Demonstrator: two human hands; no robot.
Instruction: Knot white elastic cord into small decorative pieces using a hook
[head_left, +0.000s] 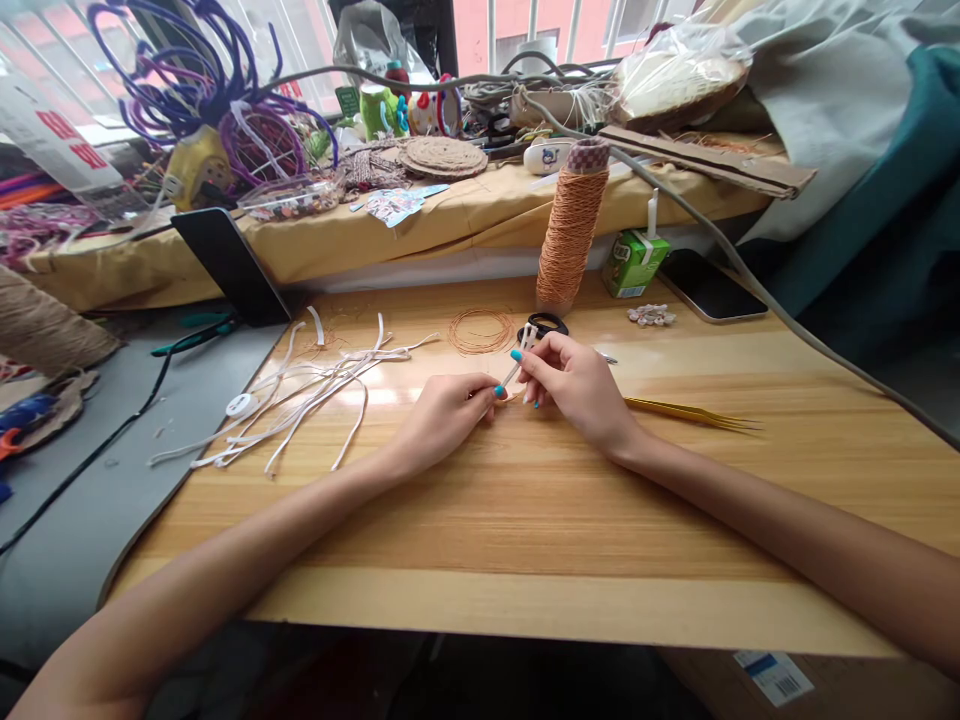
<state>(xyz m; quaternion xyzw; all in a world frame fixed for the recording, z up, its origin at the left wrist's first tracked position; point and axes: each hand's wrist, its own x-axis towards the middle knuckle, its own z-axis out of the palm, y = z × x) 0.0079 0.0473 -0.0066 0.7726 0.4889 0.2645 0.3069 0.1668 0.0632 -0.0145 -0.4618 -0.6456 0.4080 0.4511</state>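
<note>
My left hand [450, 415] and my right hand [581, 390] meet over the middle of the wooden table. Between them runs a short white cord [512, 374], pinched by the left fingertips at its lower end and by the right thumb and fingers higher up. Its top looks folded or looped above the right thumb. Black-handled scissors [548, 322] lie just behind my right hand, partly hidden by it. A coil of thin copper-coloured wire [480, 331] rests beyond my left hand. Several loose white cords [322, 390] are spread to the left.
Gold tweezers [690, 411] lie beside my right forearm. Behind stand a spool of orange cord [574, 235] and a green drink carton [634, 262], near a phone [712, 285] and small white beads [651, 315]. A grey cable [750, 275] crosses the right side. A cluttered ledge [465, 225] runs along the back.
</note>
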